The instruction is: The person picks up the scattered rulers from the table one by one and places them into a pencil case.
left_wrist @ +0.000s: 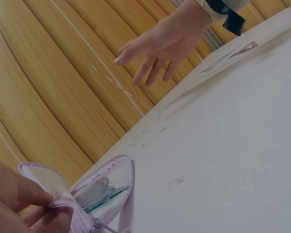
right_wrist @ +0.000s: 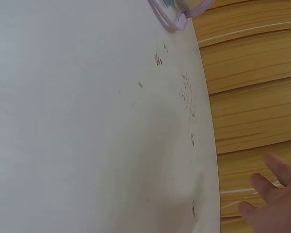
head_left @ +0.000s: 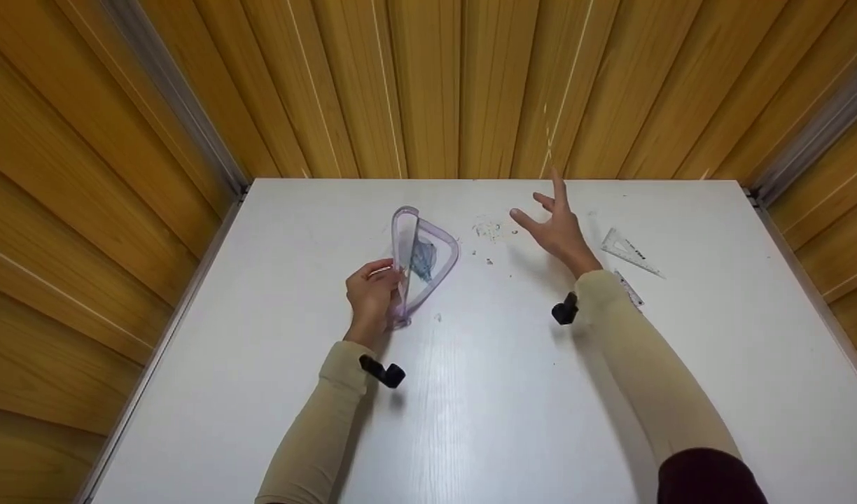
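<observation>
Fingers [head_left: 381,274] of the left hand [head_left: 370,294] pinch the near end of a clear pencil pouch [head_left: 418,262] with a lilac zip edge, holding its mouth propped open on the white bench [head_left: 470,420]; inside it lie what look like see-through drawing tools, though which ones I cannot tell. The right hand [head_left: 560,231] hangs above the bench with its fingers spread and relaxed, gripping nothing.

From the head view the pouch sits left of the bench's middle, its long axis running roughly from 6 o'clock to 12 o'clock, the open mouth facing 3 o'clock toward the free hand. Two clear set squares lie on the bench beside the right hand: one triangle [head_left: 630,250] at about 3 o'clock from the palm, close by; a second [head_left: 629,288] at about 5 o'clock, partly hidden under the forearm sleeve. The right hand is plainly the nearer one to both; the left is well apart from them and occupied. The pouch lies at about 9 o'clock from the right palm; smudges and specks [head_left: 490,231] mark the bench between them.
</observation>
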`<state>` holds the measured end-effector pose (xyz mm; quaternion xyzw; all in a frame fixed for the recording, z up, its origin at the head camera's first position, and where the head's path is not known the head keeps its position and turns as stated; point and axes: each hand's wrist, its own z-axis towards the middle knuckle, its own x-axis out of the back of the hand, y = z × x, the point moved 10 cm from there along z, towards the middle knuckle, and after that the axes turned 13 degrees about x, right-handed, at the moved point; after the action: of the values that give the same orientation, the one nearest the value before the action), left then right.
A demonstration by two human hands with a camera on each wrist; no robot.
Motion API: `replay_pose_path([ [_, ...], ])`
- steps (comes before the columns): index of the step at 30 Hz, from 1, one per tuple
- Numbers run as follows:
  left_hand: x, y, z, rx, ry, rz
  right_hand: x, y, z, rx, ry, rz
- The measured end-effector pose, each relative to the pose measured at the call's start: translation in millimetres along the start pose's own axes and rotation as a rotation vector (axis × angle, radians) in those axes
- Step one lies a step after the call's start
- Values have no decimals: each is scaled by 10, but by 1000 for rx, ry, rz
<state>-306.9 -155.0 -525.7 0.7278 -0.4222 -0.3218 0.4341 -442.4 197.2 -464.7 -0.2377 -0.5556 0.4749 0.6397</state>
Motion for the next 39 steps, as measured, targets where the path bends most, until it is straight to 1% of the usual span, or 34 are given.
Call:
replay_pose_path([
  [6,3,-15,0,16,7,0,144,117,-57,-14,-48,-25],
  [12,-3,-8,-6,21,-9,-28,313,262,-118,-59,-90,-70],
  [17,-10,-12,-18,19,-29,-48,450,387,-207,-104,-105,-90],
  [21,-8,-22,-18,23,-24,-38,561,479,-281,-128,-107,-107],
  [25,-13,-20,-13,30,-21,-30,674,552,-353,-155,-101,-98],
  [29,-11,3,-4,23,-16,-29,764,613,-411,-191,-93,-74],
  [36,-2,-8,8,29,-1,-23,835,747,-536,-260,-92,-4],
  [39,-2,-19,13,33,5,-18,865,817,-593,-283,-83,5],
])
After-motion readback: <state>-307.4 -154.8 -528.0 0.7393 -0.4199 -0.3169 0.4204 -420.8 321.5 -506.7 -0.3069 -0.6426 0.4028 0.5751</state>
